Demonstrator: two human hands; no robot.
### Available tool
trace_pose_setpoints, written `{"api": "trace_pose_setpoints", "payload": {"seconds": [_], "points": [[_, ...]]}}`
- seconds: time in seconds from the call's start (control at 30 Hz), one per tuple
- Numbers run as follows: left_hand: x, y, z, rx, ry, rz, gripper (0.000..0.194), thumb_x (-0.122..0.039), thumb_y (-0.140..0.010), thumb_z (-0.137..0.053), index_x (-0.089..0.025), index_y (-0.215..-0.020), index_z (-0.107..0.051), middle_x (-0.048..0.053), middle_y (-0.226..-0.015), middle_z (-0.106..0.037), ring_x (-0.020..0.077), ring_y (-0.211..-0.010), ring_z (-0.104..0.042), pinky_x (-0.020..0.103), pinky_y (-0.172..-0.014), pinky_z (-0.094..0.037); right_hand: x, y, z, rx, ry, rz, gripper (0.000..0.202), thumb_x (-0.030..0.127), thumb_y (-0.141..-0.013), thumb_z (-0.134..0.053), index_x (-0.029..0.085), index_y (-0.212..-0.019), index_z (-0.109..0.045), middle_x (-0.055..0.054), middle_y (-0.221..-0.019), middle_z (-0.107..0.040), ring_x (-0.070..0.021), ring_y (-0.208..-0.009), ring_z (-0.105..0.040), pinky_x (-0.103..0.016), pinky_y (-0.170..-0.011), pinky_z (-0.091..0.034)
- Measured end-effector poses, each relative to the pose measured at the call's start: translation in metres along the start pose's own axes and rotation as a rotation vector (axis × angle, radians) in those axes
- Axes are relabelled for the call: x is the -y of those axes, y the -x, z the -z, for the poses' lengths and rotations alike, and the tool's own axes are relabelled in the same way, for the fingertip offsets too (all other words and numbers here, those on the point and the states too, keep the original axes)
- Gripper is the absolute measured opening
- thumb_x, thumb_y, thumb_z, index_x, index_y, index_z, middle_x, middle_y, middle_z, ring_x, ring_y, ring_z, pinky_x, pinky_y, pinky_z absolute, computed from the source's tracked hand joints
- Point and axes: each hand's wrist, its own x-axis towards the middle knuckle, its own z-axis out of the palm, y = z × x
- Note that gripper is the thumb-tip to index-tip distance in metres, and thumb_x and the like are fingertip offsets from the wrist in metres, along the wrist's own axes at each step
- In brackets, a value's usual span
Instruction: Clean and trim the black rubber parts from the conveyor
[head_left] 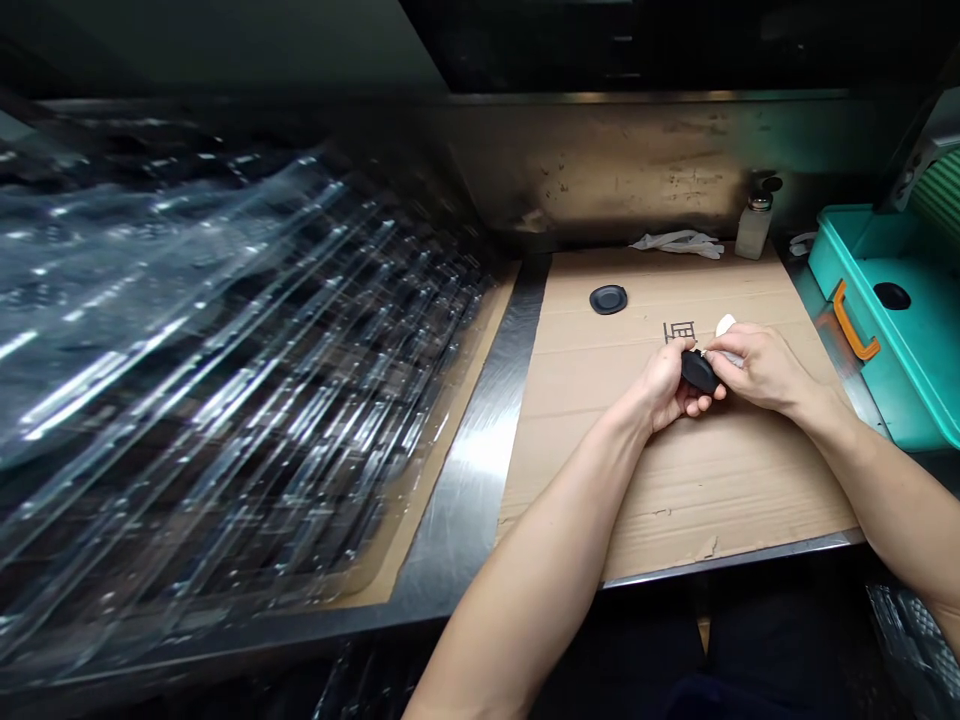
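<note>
My left hand [666, 385] is closed around a small black oval part [698, 371], held a little above the cardboard sheet [577, 450]. Pinched in the fingers of my right hand [757, 365] is a small tool with a white rounded end [725, 324]; its tip meets the upper edge of the black part. The tool's exact kind is hidden by the fingers. A second black oval part [608, 299], with a raised rim, lies on the cardboard beyond my left hand.
Stacked clear plastic trays [247, 400], blurred, fill the left side. At right stands a teal bin [862, 240] with an orange handle [853, 322] and a black part [892, 296] inside. A glass bottle [754, 228] and white gloves [679, 243] sit by the metal back wall [600, 180].
</note>
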Motion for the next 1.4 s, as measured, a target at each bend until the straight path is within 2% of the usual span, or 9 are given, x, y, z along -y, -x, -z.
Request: {"api": "trace_pose_setpoints", "payload": {"seconds": [0.17, 0.3, 0.43, 0.6, 0.77, 1.03, 1.2, 1.4], "points": [[0.005, 0.001, -0.005, -0.032, -0.112, -0.052, 0.050, -0.037, -0.103, -0.022, -0.011, -0.089, -0.063, 0.012, -0.055, -0.065, 0.0154, -0.032, -0.050, 0.022, -0.030, -0.031, -0.004, 0.000, -0.001, 0.005, 0.100, 0.059, 0.026, 0.025, -0.093, -0.052, 0.021, -0.092, -0.078, -0.007, -0.082, -0.070, -0.0213, -0.079, -0.058, -0.034, -0.076, -0.043], [0.007, 0.002, -0.008, -0.032, -0.173, -0.078, 0.044, -0.035, -0.102, -0.024, -0.012, -0.099, -0.062, 0.010, -0.054, -0.065, 0.0146, -0.032, -0.049, 0.020, -0.031, -0.030, -0.005, -0.001, -0.001, 0.027, 0.080, 0.119, 0.028, 0.024, -0.094, -0.050, 0.019, -0.094, -0.077, -0.008, -0.083, -0.070, -0.0218, -0.080, -0.057, -0.035, -0.077, -0.044], [0.007, 0.002, -0.008, -0.010, -0.242, -0.064, 0.043, -0.035, -0.102, -0.023, -0.013, -0.104, -0.060, 0.009, -0.053, -0.066, 0.0138, -0.031, -0.046, 0.020, -0.031, -0.029, -0.009, -0.001, 0.000, 0.052, 0.050, 0.115, 0.026, 0.022, -0.091, -0.052, 0.020, -0.096, -0.077, -0.007, -0.082, -0.070, -0.0212, -0.080, -0.058, -0.034, -0.078, -0.044], [0.015, -0.002, -0.006, -0.067, -0.318, -0.081, 0.044, -0.040, -0.103, -0.024, -0.015, -0.100, -0.060, 0.009, -0.053, -0.066, 0.0123, -0.030, -0.042, 0.020, -0.032, -0.026, -0.010, 0.000, 0.003, 0.108, 0.031, 0.045, 0.019, 0.019, -0.085, -0.055, 0.020, -0.082, -0.073, -0.004, -0.077, -0.069, -0.0190, -0.073, -0.057, -0.032, -0.073, -0.042], [0.019, -0.003, -0.007, -0.097, -0.341, -0.107, 0.043, -0.041, -0.102, -0.027, -0.016, -0.088, -0.059, 0.009, -0.054, -0.067, 0.0115, -0.031, -0.042, 0.020, -0.032, -0.026, -0.005, 0.002, 0.001, 0.146, 0.140, -0.023, 0.016, 0.021, -0.084, -0.057, 0.020, -0.079, -0.073, -0.005, -0.076, -0.070, -0.0200, -0.074, -0.059, -0.032, -0.071, -0.041], [0.020, -0.005, -0.009, -0.126, -0.309, -0.127, 0.046, -0.044, -0.100, -0.028, -0.018, -0.078, -0.058, 0.007, -0.051, -0.064, 0.0120, -0.030, -0.043, 0.021, -0.031, -0.025, -0.001, 0.000, -0.006, 0.065, 0.170, 0.078, 0.022, 0.019, -0.090, -0.052, 0.016, -0.085, -0.073, -0.010, -0.085, -0.071, -0.0206, -0.081, -0.060, -0.033, -0.082, -0.045], [0.022, -0.005, -0.009, -0.150, -0.328, -0.167, 0.052, -0.046, -0.101, -0.027, -0.018, -0.070, -0.058, 0.009, -0.051, -0.063, 0.0115, -0.030, -0.042, 0.023, -0.030, -0.025, 0.003, 0.001, -0.005, 0.111, 0.225, 0.007, 0.019, 0.018, -0.088, -0.054, 0.016, -0.083, -0.072, -0.011, -0.088, -0.073, -0.0219, -0.082, -0.061, -0.035, -0.082, -0.044], [0.021, -0.004, -0.012, -0.173, -0.335, -0.166, 0.058, -0.048, -0.103, -0.025, -0.017, -0.069, -0.060, 0.009, -0.051, -0.063, 0.0117, -0.029, -0.043, 0.022, -0.030, -0.025, 0.006, 0.000, -0.002, 0.108, 0.218, 0.013, 0.021, 0.019, -0.090, -0.053, 0.017, -0.083, -0.073, -0.010, -0.086, -0.072, -0.0219, -0.083, -0.062, -0.034, -0.081, -0.044]]}}
